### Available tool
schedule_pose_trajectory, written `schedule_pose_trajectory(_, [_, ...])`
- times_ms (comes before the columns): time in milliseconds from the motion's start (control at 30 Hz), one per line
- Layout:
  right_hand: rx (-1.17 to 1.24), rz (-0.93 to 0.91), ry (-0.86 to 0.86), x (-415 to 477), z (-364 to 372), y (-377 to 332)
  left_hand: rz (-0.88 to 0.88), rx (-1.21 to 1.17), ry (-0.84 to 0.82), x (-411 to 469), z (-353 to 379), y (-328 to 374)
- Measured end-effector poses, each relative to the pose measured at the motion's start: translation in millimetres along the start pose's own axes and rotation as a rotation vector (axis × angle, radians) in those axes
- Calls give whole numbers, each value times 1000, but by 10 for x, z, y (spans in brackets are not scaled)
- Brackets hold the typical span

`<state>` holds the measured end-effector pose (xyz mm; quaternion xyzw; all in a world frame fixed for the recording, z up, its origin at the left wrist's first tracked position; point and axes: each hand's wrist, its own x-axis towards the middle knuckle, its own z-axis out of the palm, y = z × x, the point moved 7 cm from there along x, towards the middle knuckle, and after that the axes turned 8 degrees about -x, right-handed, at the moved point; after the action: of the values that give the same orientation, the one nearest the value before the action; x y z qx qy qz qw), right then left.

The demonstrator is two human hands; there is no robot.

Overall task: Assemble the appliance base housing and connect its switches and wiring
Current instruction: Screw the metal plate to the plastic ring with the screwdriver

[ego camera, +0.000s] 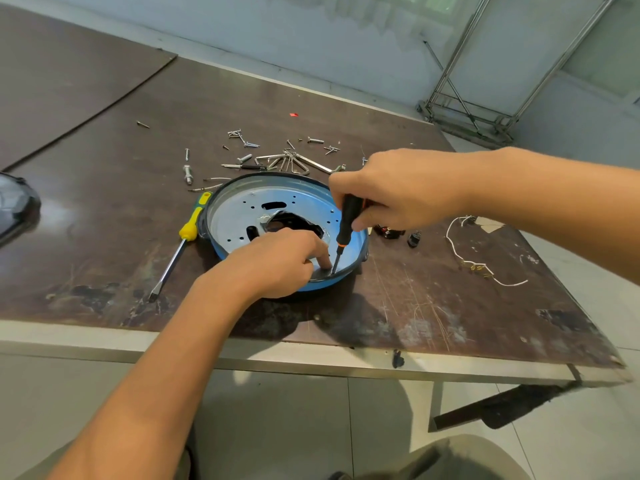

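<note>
- At the centre of the frame, the base housing (239, 216) is laid on a worn, scratched brown table (104, 220): a round, glossy blue shell lined with a perforated sheet-metal plate.
- A black-and-orange screwdriver (349, 216) is gripped by the right hand (398, 188), with its tip set at the housing's lower rim.
- The left hand (277, 261) is curled, with the index fingertip pressed beside the tip; whether a screw is pinched cannot be told.
- A slip off the smooth metal is to be feared: that finger would be jabbed.
- Right of the housing, small black switches (389, 232) and a thin white wire (448, 233) are left unconnected.
</note>
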<state>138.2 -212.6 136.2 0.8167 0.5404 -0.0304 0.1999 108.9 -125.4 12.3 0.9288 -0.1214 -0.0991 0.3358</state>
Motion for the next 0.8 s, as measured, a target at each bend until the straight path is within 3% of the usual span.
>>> schedule_pose_trajectory(200, [24, 20, 119, -122, 19, 91, 12, 0, 16, 4, 6, 2])
schedule_pose_trajectory(367, [127, 271, 70, -333, 248, 191, -1, -19, -1, 14, -3, 13])
schedule_pose_trajectory(500, [318, 267, -71, -373, 250, 181, -6, -30, -6, 15, -17, 18])
schedule_pose_trajectory(567, [285, 237, -85, -321, 209, 150, -1, -21, -5, 16, -22, 19])
schedule_pose_trajectory(633, [176, 236, 16, -253, 122, 136, 4, -15, 0, 11, -25, 17])
schedule_pose_trajectory(800, [-20, 426, 99, -190, 92, 173, 3, -27, -4, 12, -14, 11])
